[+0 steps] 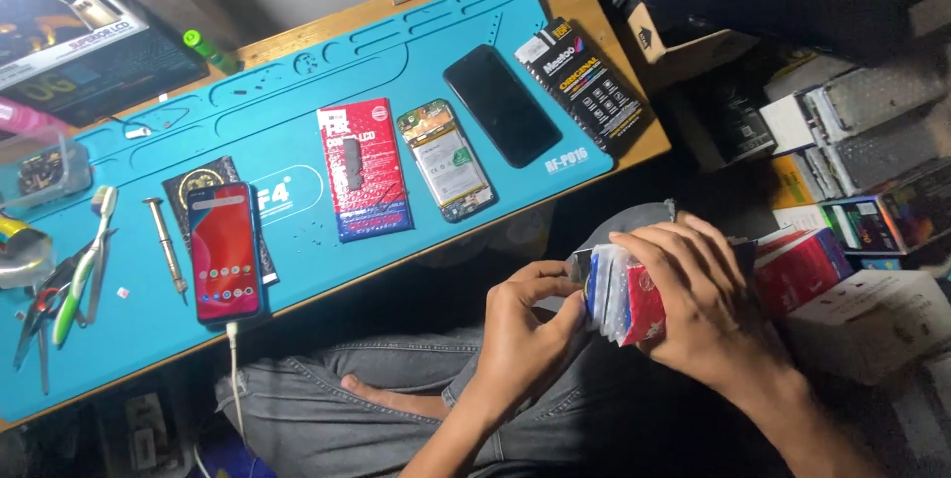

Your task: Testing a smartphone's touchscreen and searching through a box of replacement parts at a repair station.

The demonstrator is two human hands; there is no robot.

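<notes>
Over my lap, my right hand point(708, 305) grips a thick stack of flat packets point(624, 295), red, white and blue at their edges. My left hand point(530, 334) pinches the stack's left edge with fingers and thumb, parting the packets. On the blue work mat point(297, 102) above lie a phone with a lit red screen point(226, 250) on a white cable, a red flat box point(364, 169), an opened phone body with its battery showing point(446, 161) and a black screen panel point(501, 105).
A black flat box point(586, 85) lies at the mat's right end. A screwdriver point(165, 245), a toothbrush point(84, 265) and tweezers point(40, 315) lie at the left, near a clear plastic tub point(45, 171). Stacked cartons point(862, 201) crowd the right side.
</notes>
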